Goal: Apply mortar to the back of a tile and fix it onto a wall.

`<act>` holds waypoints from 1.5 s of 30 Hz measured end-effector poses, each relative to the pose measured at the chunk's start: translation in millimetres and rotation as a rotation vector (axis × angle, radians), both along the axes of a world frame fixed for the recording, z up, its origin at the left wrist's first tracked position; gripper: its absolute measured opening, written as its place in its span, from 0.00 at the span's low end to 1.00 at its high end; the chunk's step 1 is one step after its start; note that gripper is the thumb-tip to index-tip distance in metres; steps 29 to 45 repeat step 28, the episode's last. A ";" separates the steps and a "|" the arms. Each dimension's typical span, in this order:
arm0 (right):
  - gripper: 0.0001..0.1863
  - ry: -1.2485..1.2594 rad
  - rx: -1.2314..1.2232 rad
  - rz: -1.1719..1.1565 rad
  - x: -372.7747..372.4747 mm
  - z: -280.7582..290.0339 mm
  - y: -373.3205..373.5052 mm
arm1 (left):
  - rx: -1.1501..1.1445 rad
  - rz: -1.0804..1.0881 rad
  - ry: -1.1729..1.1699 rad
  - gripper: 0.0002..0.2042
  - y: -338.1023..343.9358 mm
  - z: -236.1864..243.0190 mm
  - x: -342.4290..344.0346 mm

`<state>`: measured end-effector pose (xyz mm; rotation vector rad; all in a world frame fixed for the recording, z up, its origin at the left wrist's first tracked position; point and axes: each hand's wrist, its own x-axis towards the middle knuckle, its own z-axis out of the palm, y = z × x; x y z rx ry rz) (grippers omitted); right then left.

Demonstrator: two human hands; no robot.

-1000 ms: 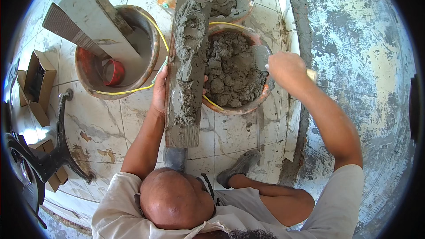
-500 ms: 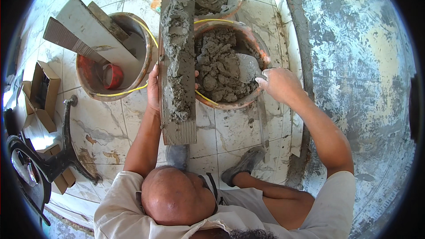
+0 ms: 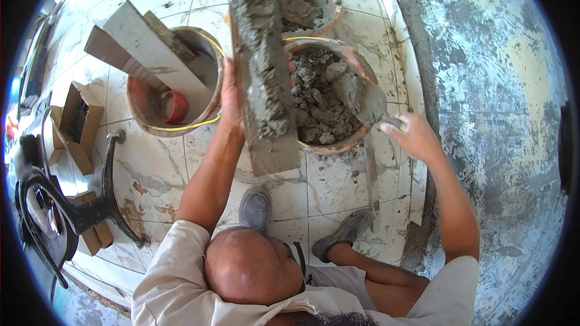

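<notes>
My left hand (image 3: pixel 232 99) holds a long narrow tile strip (image 3: pixel 275 163) by its left edge. Some of its fingers are hidden beneath the strip. Thick grey mortar (image 3: pixel 263 54) lies in a rough band along the strip's upper face, while the near end has only a thin smear. My right hand (image 3: pixel 417 137) is closed round the handle of a trowel (image 3: pixel 373 107). The blade is tilted over the right part of a mortar bucket (image 3: pixel 370 66), with a lump of mortar on it. More crumbly mortar (image 3: pixel 326 118) fills that bucket, partly covered by the strip.
Another bucket (image 3: pixel 333 0) with mortar stands behind. At left, a bucket (image 3: pixel 136 105) of cloudy water holds several tile strips (image 3: pixel 154 48) and a red cup (image 3: pixel 175 107). Cardboard boxes (image 3: pixel 84 121) and a black chair-like frame (image 3: pixel 112 193) stand farther left. A patchy painted surface (image 3: pixel 489 84) lies right.
The trowel has risen from the mortar and tilted, with mortar on its blade. The tile strip has turned slightly and shifted up in view. The whole view has shifted a little too.
</notes>
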<state>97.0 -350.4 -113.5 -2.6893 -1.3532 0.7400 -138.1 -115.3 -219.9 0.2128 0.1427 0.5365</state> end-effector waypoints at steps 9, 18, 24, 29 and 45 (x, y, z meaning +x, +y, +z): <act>0.16 0.991 0.233 -0.279 -74.2 52.2 -43.8 | -0.069 0.020 -0.086 0.38 15.4 4.6 45.0; 0.14 2.002 0.131 -0.848 -114.8 -35.8 -41.6 | -0.025 0.025 -0.120 0.39 0.4 -7.4 69.3; 0.11 1.521 0.327 -0.369 -77.6 16.2 -45.2 | -0.064 -0.006 -0.124 0.38 5.4 -10.0 61.5; 0.11 0.360 0.278 0.091 -61.4 28.6 -40.7 | -0.041 -0.051 -0.185 0.39 11.9 -12.3 60.2; 0.11 0.360 0.278 0.091 -61.4 28.6 -40.7 | -0.041 -0.051 -0.185 0.39 11.9 -12.3 60.2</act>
